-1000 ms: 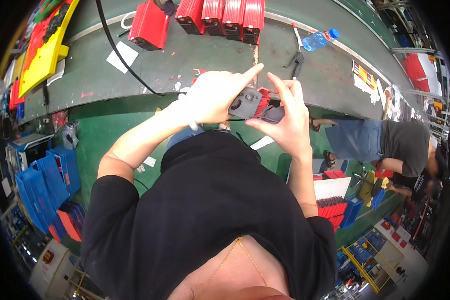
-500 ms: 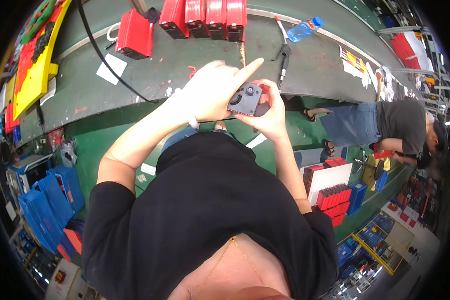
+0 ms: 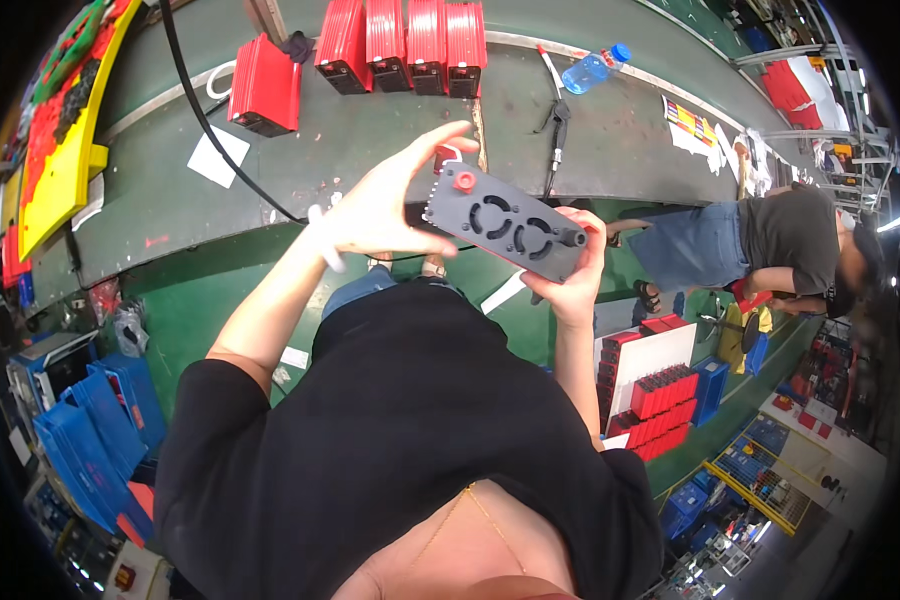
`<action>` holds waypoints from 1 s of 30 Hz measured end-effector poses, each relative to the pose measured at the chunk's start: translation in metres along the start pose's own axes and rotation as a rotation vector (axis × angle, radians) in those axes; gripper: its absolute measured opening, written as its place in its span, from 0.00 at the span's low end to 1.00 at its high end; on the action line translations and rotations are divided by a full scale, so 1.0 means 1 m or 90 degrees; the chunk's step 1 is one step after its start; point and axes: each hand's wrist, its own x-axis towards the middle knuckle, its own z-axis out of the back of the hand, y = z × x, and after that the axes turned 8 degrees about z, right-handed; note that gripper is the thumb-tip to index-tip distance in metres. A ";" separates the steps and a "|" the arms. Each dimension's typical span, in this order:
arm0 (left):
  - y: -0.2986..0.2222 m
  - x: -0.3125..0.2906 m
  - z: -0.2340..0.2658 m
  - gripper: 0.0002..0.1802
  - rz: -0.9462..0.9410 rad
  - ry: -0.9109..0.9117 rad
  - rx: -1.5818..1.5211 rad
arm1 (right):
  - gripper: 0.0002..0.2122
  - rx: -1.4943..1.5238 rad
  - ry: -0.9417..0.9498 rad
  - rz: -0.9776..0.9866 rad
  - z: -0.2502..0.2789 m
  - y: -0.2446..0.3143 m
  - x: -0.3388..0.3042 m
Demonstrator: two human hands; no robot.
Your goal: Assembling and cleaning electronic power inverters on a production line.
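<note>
One box in the grip: a grey-faced box (image 3: 511,227), its right end grasped by the right hand (image 3: 577,274), held up just off the near edge of the bench (image 3: 340,140).
Left hand (image 3: 375,208): thumb and fingers spread apart around the box's left end, not clenched; I cannot tell whether they touch it.
Box face: two round vents (image 3: 491,216) side by side, a red knob (image 3: 464,181) near the left end, a black knob (image 3: 574,238) near the right; the right end sits lower in the view.
On the bench: four red boxes (image 3: 427,45) in a row, a fifth red box (image 3: 266,85) left of them, white paper (image 3: 218,156), a blue-capped bottle (image 3: 588,73).
Cable (image 3: 205,122): black, hanging across the bench's left part.
Left side: a yellow board (image 3: 62,185); blue bins (image 3: 100,420) lower down.
Right side: stacked red boxes (image 3: 664,408) near the floor; beyond, another person (image 3: 792,243), bent over.
</note>
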 end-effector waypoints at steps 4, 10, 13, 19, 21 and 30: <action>-0.004 0.005 -0.008 0.49 -0.016 -0.010 -0.021 | 0.37 0.014 -0.025 -0.003 0.004 0.001 -0.010; -0.005 0.006 -0.010 0.42 -0.058 -0.001 0.015 | 0.37 0.044 -0.069 0.018 0.001 0.007 -0.018; -0.006 0.007 -0.013 0.41 -0.059 0.015 0.004 | 0.37 0.023 -0.090 0.013 0.004 0.008 -0.026; -0.012 0.002 -0.009 0.39 -0.027 0.032 0.061 | 0.37 -0.018 -0.025 0.016 0.004 0.010 -0.024; -0.006 0.003 -0.014 0.39 -0.040 0.028 0.041 | 0.37 -0.021 -0.017 0.017 0.008 0.008 -0.023; -0.001 0.023 -0.046 0.38 -0.060 -0.022 -0.036 | 0.36 -0.077 0.020 0.082 0.042 0.015 -0.010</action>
